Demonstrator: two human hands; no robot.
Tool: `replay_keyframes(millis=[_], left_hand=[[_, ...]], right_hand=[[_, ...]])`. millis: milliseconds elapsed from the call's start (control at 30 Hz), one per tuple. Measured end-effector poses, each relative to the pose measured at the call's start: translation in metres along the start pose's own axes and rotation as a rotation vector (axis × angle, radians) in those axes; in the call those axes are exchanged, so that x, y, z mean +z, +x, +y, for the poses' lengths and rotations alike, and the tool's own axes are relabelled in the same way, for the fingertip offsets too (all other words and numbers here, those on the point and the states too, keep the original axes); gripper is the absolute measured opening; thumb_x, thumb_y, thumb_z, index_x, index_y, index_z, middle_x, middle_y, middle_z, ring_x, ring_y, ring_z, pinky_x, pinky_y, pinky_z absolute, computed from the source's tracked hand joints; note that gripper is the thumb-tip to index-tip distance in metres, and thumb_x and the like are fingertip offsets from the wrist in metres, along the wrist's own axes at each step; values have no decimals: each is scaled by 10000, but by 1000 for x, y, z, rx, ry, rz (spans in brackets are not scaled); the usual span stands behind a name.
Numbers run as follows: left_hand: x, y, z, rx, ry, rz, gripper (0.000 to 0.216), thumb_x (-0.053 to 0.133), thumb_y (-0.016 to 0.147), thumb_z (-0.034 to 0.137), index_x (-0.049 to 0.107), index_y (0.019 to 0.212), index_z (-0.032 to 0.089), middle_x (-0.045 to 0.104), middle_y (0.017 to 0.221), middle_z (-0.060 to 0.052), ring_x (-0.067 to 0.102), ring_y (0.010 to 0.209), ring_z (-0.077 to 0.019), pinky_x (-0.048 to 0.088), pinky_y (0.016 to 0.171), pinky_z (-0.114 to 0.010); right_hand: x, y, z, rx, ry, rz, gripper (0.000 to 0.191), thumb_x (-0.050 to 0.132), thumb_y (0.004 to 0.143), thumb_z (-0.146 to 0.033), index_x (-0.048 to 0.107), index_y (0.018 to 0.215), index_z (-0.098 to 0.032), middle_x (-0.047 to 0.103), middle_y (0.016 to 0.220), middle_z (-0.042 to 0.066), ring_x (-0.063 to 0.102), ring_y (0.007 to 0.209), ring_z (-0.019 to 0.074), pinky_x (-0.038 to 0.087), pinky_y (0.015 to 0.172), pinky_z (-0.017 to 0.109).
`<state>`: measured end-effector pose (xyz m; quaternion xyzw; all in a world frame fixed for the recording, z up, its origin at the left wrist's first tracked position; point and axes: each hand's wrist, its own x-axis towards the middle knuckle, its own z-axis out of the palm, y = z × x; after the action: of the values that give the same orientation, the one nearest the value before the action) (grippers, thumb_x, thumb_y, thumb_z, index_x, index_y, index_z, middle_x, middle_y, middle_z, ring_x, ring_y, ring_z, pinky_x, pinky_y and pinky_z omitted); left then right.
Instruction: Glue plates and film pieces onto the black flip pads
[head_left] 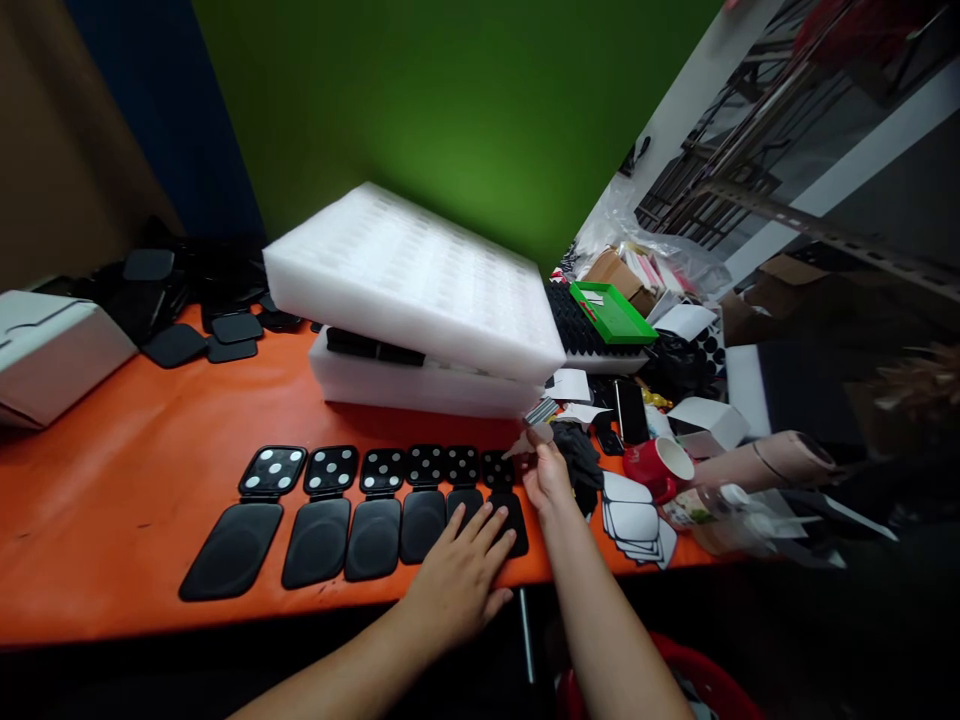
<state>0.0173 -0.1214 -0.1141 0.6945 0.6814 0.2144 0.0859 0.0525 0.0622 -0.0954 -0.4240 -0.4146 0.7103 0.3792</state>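
Note:
Along the orange tabletop lies a row of several black two-panel folding pads [316, 540]; each small upper panel [273, 469] bears silver-white dots and each larger lower panel is plain. My left hand [459, 578] rests flat with fingers spread, its fingertips over the lower panels at the right end of the row. Beside the last pad, my right hand [546, 478] is closed in a pinch on a thin whitish sheet [517, 446], which reaches towards that pad's dotted panel. The sheet's exact kind is unclear. A dark cloth-like bundle [577, 460] lies just right of this hand.
Behind the row stand two stacked white foam trays [420, 290], the top one tilted. Loose black pads [176, 345] and a white box [52, 350] sit left. On the right are a red mug [651, 468], white cards [631, 520], a phone [630, 411] and a green tray [616, 318].

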Motion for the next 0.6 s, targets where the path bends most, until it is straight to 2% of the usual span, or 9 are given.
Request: replay_keyframes(millis=[167,367,600], left_hand=[[-1,1,0,4,-4,-4,586,405,808,534,341,1319,254,285,1432,-45,232,1307,-251,168,1052,-490],[0,1,-1,-4,-24,-15,582,390,814,536,335,1321,254,271,1438,-41,212,1315,-244,155,1056,-494],[1,2,-1,-9,-25,-18,577,393,814,532,349,1315,249,281,1433,-47,214,1314,-244,148,1059,-481]], right_hand=[[-8,6,10,-165,-128,117,293,623,656,-398,545,795,-152,578,618,0,476,440,105,348,379,213],[-8,5,22,-317,-299,172,244,556,707,-384,556,781,-152,617,722,30,563,627,155,437,531,236],[-12,4,30,-324,-400,206,226,485,733,-384,529,740,-163,551,594,7,471,448,116,395,415,223]])
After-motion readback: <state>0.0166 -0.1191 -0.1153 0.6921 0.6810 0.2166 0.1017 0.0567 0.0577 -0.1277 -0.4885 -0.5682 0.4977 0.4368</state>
